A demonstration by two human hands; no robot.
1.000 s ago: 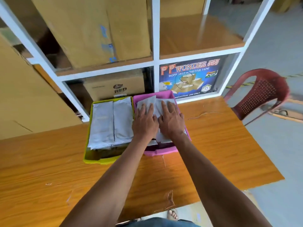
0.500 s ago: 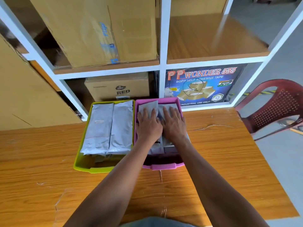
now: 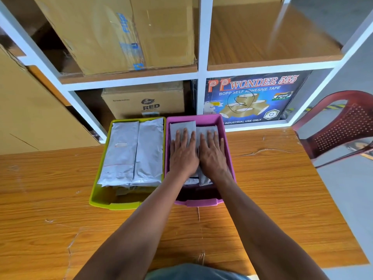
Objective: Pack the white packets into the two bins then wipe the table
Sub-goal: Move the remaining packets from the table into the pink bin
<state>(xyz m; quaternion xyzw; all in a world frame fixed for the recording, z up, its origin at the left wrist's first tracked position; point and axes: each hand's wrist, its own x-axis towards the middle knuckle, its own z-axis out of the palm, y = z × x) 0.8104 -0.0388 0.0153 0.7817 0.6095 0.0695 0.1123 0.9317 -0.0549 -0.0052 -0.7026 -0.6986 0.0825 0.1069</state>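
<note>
both hands, left [image 3: 184, 156] and right [image 3: 213, 156], lie flat with fingers straight, pressing packets [image 3: 182, 128] down in the pink bin [image 3: 193, 202]; the green bin [image 3: 113, 205] to its left is also filled. packing looks complete. next step: find a cloth and wipe the counter [image 3: 60, 219]; none is visible.

Bare forearms, blue garment [image 3: 193, 272]

Flat hands [image 3: 198, 156] on white packets [image 3: 182, 128] (inside pink bin [image 3: 230, 158])
</note>
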